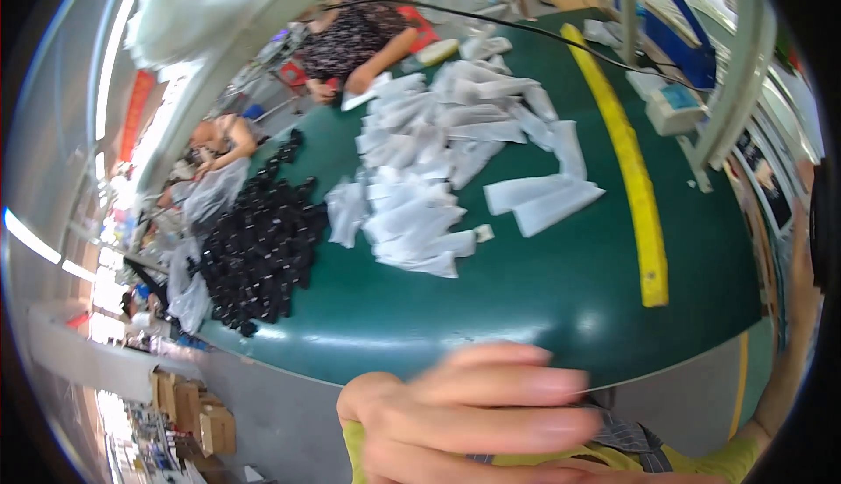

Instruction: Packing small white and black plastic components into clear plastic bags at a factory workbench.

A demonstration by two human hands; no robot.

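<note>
Head view, one moment at a green counter.

Item: heap of white flat pouches, thin film or paper, lying loose and overlapping at the middle of the counter. Judged very light, limp and somewhat slick; they would likely slide over one another, so pinch a single pouch by a free edge or corner rather than scoop from above. Not fragile, though easily creased.

Beside the heap, toward its left: pile of small black parts, with clear plastic bags at the counter's edge. To its right: yellow strip running along the counter.

Hands: one blurred hand, which side I cannot tell, fingers extended and empty, near the counter's front edge, well apart from the heap. Other hand not seen.

Beyond the heap: a seated co-worker's arm.
</note>
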